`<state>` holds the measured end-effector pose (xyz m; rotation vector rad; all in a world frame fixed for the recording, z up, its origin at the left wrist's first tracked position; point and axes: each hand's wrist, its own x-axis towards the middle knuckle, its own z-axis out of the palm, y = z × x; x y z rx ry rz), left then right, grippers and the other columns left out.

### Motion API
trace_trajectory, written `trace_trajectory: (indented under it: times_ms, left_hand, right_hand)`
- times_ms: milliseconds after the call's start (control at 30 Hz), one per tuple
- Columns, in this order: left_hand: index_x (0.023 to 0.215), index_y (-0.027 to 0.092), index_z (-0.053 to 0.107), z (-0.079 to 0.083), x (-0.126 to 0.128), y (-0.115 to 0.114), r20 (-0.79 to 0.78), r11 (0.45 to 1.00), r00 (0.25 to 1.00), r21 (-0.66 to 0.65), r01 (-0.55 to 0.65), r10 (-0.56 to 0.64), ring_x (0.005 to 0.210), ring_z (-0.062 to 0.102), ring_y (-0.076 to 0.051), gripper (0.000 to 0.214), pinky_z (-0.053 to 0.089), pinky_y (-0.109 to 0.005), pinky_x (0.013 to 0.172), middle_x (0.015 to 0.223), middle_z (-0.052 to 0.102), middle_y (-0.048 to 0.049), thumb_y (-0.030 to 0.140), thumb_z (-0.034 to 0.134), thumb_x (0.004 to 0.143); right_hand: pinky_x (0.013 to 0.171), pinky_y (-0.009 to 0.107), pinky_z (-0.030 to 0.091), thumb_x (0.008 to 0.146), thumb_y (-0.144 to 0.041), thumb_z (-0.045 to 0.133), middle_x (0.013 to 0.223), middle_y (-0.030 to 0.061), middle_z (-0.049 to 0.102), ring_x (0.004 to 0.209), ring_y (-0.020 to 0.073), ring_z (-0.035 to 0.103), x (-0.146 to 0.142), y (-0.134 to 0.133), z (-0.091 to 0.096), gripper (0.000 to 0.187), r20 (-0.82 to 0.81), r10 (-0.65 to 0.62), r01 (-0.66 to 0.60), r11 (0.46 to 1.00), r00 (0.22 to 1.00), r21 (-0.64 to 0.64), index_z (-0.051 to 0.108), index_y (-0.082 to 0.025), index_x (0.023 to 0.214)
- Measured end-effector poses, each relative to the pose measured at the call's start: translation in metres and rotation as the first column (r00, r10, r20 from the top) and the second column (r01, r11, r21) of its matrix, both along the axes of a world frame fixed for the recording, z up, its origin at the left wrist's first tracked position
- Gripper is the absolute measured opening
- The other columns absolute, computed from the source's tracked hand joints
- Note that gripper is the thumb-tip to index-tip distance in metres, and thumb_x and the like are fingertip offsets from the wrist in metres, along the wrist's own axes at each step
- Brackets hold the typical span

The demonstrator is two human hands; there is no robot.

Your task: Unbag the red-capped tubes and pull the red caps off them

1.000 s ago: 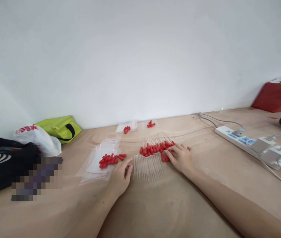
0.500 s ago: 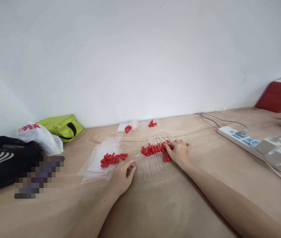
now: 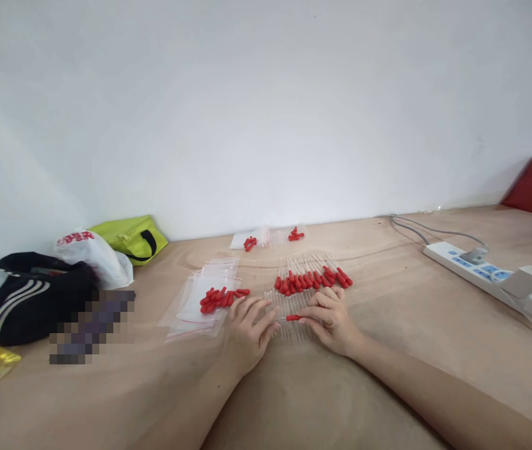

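Note:
My right hand (image 3: 329, 319) pinches a red rubber dropper bulb (image 3: 292, 317), its narrow neck pointing left. Facing it, my left hand (image 3: 251, 325) has thumb and fingers closed on a thin clear glass dropper tube (image 3: 282, 320), whose end is at or close to the bulb's mouth; I cannot tell whether it is inside. Beneath both hands lies a row of bare glass tubes (image 3: 289, 303). Just beyond is a row of droppers (image 3: 310, 280) with red bulbs fitted, tubes pointing away. A pile of loose red bulbs (image 3: 216, 300) rests left of my left hand.
Clear zip bags (image 3: 190, 294) lie under the loose bulbs. Two more bags with red bulbs (image 3: 250, 244) (image 3: 296, 234) sit near the wall. A power strip (image 3: 462, 265) with chargers and cables is at right. Black (image 3: 35, 300), white (image 3: 97, 256) and lime (image 3: 127, 237) bags stand left.
My right hand has come back from the row of fitted droppers toward me, now with a red bulb. My left hand has moved right and closed on a glass tube. The view has shifted slightly.

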<state>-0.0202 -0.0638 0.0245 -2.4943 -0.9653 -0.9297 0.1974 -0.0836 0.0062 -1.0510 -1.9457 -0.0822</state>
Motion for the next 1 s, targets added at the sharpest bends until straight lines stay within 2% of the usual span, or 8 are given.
trace_trajectory:
  times_ms: [167, 300, 367, 533, 800, 1000]
  left_hand:
    - [0.084, 0.024, 0.063, 0.002, 0.010, -0.005, -0.003, 0.998, 0.998, -0.025, 0.059, -0.059, 0.081, 0.056, -0.016, 0.016, 0.031, -0.041, 0.089, 0.079, 0.066, 0.0013, 0.024, 0.047, 0.084]
    - [0.081, 0.023, 0.062, 0.005, 0.011, -0.007, -0.073, 0.997, 0.996, -0.063, 0.053, -0.057, 0.075, 0.056, -0.015, 0.016, 0.030, -0.041, 0.088, 0.074, 0.066, 0.0022, 0.021, 0.046, 0.084]
    - [0.081, 0.024, 0.062, 0.007, 0.010, -0.008, -0.079, 0.996, 0.995, -0.061, 0.060, -0.065, 0.073, 0.055, -0.014, 0.016, 0.029, -0.040, 0.088, 0.071, 0.066, 0.0025, 0.021, 0.046, 0.084]
    - [0.076, 0.023, 0.061, 0.008, 0.010, -0.011, -0.077, 0.994, 0.993, -0.080, 0.079, -0.085, 0.066, 0.053, -0.013, 0.014, 0.029, -0.039, 0.085, 0.062, 0.063, 0.0042, 0.020, 0.048, 0.082]
    - [0.073, 0.023, 0.060, 0.006, 0.008, -0.012, -0.063, 0.987, 0.990, -0.106, 0.120, -0.127, 0.067, 0.053, -0.013, 0.017, 0.029, -0.040, 0.085, 0.061, 0.063, 0.0042, 0.020, 0.047, 0.083]
    - [0.074, 0.024, 0.062, 0.008, 0.008, -0.012, -0.091, 0.983, 0.988, -0.144, 0.114, -0.128, 0.068, 0.054, -0.014, 0.019, 0.030, -0.041, 0.087, 0.061, 0.063, 0.0031, 0.021, 0.045, 0.083]
  right_hand:
    - [0.073, 0.033, 0.026, 0.080, -0.030, 0.054, 0.072, -0.0016, 0.058, 0.072, 0.0118, 0.047, -0.004, -0.004, 0.004, 0.012, 0.050, 0.035, -0.033, 0.999, 0.998, -0.023, 0.065, -0.026, 0.083]
    - [0.075, 0.035, 0.025, 0.078, -0.038, 0.056, 0.083, 0.0005, 0.063, 0.078, 0.0144, 0.049, -0.007, -0.005, 0.007, 0.019, 0.096, 0.028, -0.026, 0.999, 0.995, -0.024, 0.064, -0.025, 0.089]
    - [0.075, 0.035, 0.025, 0.079, -0.039, 0.055, 0.078, -0.0002, 0.064, 0.076, 0.0142, 0.049, -0.009, -0.004, 0.005, 0.019, 0.115, 0.020, -0.021, 1.000, 0.993, 0.004, 0.065, -0.027, 0.090]
    - [0.074, 0.035, 0.023, 0.081, -0.034, 0.052, 0.063, -0.0016, 0.060, 0.070, 0.0136, 0.044, -0.009, -0.004, 0.001, 0.016, 0.176, 0.035, -0.039, 0.999, 0.984, 0.022, 0.066, -0.028, 0.078]
    - [0.079, 0.038, 0.021, 0.081, -0.028, 0.049, 0.059, -0.0028, 0.058, 0.071, 0.0132, 0.043, -0.007, -0.011, 0.006, 0.018, 0.168, 0.113, -0.113, 0.994, 0.979, -0.010, 0.064, -0.025, 0.071]
    - [0.081, 0.038, 0.022, 0.079, -0.027, 0.049, 0.060, -0.0030, 0.057, 0.072, 0.0133, 0.045, -0.007, -0.012, 0.006, 0.018, 0.180, 0.126, -0.122, 0.992, 0.976, -0.033, 0.061, -0.023, 0.067]
